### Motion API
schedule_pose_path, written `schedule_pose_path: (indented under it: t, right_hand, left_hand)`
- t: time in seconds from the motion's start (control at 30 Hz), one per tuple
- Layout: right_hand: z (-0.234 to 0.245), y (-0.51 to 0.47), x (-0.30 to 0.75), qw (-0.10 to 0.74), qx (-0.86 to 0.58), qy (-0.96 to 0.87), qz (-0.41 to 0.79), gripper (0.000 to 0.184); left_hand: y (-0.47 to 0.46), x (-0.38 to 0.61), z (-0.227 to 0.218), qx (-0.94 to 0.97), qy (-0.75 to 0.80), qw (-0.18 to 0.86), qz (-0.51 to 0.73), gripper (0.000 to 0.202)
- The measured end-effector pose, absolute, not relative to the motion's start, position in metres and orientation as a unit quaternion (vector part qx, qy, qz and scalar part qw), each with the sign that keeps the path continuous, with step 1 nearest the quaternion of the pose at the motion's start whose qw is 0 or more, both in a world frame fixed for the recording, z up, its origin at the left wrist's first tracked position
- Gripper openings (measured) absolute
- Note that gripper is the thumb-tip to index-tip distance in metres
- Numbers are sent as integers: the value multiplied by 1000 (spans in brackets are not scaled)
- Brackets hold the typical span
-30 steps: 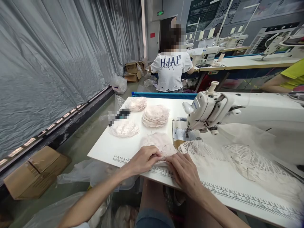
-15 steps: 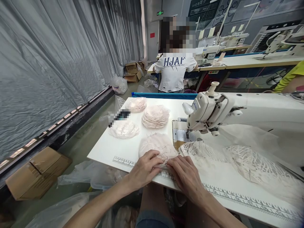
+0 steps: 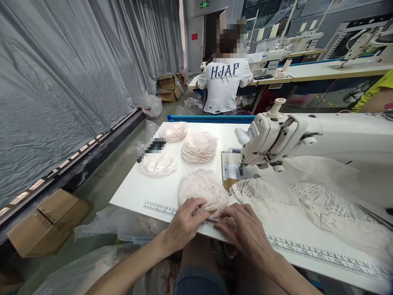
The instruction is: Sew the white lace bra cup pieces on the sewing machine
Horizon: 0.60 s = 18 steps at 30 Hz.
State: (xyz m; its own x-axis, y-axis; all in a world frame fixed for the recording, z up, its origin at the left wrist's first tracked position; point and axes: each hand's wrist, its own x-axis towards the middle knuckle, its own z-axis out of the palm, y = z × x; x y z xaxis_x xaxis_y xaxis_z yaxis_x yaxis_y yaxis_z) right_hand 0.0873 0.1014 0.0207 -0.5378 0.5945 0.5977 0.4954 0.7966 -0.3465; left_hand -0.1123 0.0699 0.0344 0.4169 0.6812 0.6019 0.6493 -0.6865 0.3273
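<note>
A pile of thin pale pink fabric pieces (image 3: 201, 186) lies near the front edge of the white table, its near edge ruffled. My left hand (image 3: 186, 219) is closed on that near edge, thumb below and fingers curled over it. On the other side, my right hand (image 3: 244, 225) has its fingertips at the pile's right corner, the thumb spread from the fingers with a gap between. Just right of the pile lies white openwork lace (image 3: 256, 190). The sewing machine (image 3: 260, 139) stands behind it, its needle area above a metal plate (image 3: 231, 170).
Further stacks of pale fabric (image 3: 199, 146) and a lace piece (image 3: 159, 165) sit at the back left. More lace (image 3: 322, 205) spreads under the machine arm. A printed ruler (image 3: 307, 250) runs along the front edge. A cardboard box (image 3: 49, 223) stands on the floor; a co-worker (image 3: 225, 84) sits ahead.
My right hand has shifted slightly right, its thumb parting from the fingers. My left hand stays at the pile's near edge. The view has tilted slightly.
</note>
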Motion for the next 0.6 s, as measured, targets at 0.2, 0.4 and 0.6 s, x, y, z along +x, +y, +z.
schedule_pose_path:
  t: [0.2,0.4,0.6]
  right_hand:
    - [24,101,88,359,-307,-881,27,7]
    - [24,101,89,357,-302,-883,34,11]
    - [29,96,89,314,-283,-905,47,15]
  left_hand:
    - [68,-112,35,836,403,24,372,21]
    - [69,-114,33,832,413,34,368,24]
    - [66,-115,34,871,345,-85,338,15]
